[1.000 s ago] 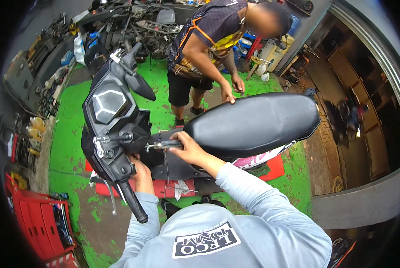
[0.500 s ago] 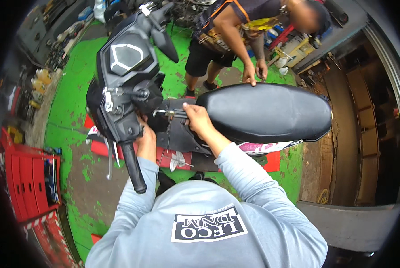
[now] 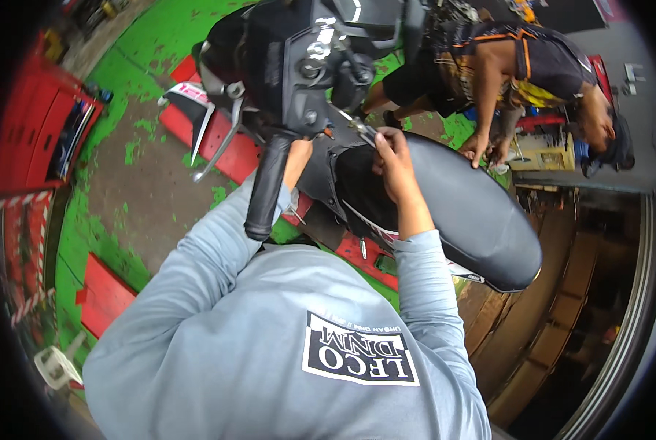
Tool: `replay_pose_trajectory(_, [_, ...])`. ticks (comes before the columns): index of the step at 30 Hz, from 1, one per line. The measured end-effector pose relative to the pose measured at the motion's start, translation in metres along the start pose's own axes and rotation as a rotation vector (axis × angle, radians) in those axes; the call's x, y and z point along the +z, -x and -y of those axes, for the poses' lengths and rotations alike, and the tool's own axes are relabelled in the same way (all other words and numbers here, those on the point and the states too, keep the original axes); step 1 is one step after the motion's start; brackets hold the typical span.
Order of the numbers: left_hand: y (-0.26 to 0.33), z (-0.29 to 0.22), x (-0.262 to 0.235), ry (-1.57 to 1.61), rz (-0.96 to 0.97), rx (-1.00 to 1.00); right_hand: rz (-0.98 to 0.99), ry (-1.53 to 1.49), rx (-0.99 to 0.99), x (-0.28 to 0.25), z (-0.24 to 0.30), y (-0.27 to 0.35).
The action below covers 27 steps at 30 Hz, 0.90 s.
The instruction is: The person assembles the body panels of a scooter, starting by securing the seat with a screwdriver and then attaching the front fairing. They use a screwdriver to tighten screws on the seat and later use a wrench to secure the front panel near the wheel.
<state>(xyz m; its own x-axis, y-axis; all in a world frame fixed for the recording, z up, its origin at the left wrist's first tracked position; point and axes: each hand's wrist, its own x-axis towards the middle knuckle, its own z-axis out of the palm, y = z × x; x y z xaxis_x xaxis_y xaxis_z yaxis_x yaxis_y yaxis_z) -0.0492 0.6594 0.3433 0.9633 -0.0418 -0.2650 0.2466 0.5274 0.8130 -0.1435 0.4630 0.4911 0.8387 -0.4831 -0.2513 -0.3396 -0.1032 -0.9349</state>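
Note:
A scooter's black handlebar cover (image 3: 288,70) and rubber grip (image 3: 268,183) are in front of me. My left hand (image 3: 297,163) reaches under the cover beside the grip, and its fingers are hidden. Between the cover and the long black seat (image 3: 467,205), my right hand (image 3: 395,165) is closed around a slim metal tool (image 3: 362,132). The tool's thin end points up and left toward the cover; its exact kind is unclear. A silver brake lever (image 3: 224,139) sticks out left of the grip.
Across the scooter a co-worker (image 3: 518,66) bends over, hands at the seat's far edge. A red tool cabinet (image 3: 31,139) stands at left. Red platform parts (image 3: 229,150) lie below the scooter on the worn green floor (image 3: 134,147). A wooden-looking recess (image 3: 555,323) is at right.
The view has turned, so scooter and co-worker sit differently in it. My right hand still holds the tool, now angled up nearer the handlebar cover. My left hand stays under the cover.

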Motion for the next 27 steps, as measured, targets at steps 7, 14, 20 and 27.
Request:
replay_pose_trajectory(7, [0.041,0.004,-0.03,-0.039,-0.018,-0.083,0.029,-0.107,0.136,-0.007,0.011,-0.005])
replay_pose_trajectory(14, [0.044,0.001,-0.034,-0.048,-0.023,-0.092,-0.019,0.291,-0.377,-0.001,0.006,-0.013])
replay_pose_trajectory(20, [0.041,-0.002,-0.027,-0.039,-0.017,-0.088,0.219,-0.171,0.277,-0.021,0.009,-0.018])
replay_pose_trajectory(27, [0.043,-0.004,-0.029,-0.041,-0.002,-0.097,-0.013,0.24,-0.293,0.002,0.006,-0.019])
